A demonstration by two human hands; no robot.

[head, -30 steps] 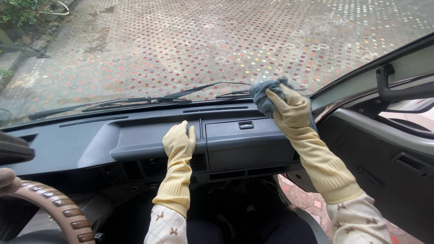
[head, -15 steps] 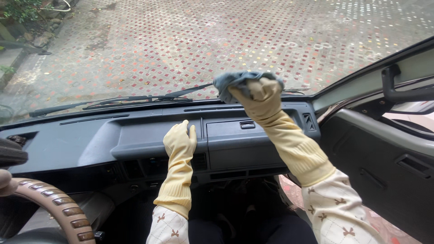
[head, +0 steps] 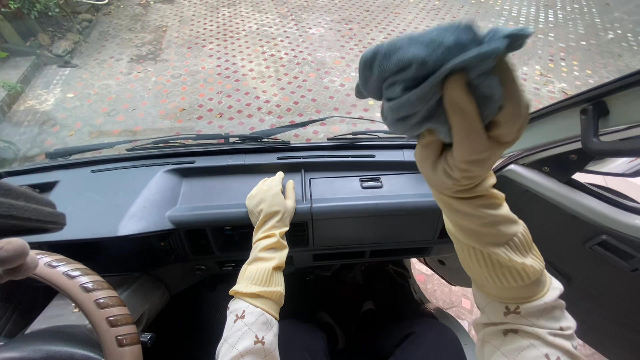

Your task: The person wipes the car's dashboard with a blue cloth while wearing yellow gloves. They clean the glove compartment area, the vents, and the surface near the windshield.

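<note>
I sit in a vehicle cab facing a dark grey dashboard (head: 200, 180). My left hand (head: 270, 200), in a long yellow rubber glove, rests flat against the dashboard's front ledge beside the closed glove box (head: 373, 207). My right hand (head: 477, 117), also gloved, is raised in front of the windscreen (head: 220, 73) and clutches a bunched grey-blue cloth (head: 427, 70). The cloth hangs in the air above the glove box, apart from the dashboard.
A steering wheel (head: 80, 300) with a wood-look rim sits at the lower left. Wiper blades (head: 200, 139) lie along the base of the windscreen. The passenger door (head: 587, 233) and a grab handle (head: 603, 130) are on the right. Patterned paving lies outside.
My right hand has lifted the cloth off the top of the dashboard at the right and brought it up and closer to me. My left hand has stayed on the dashboard.
</note>
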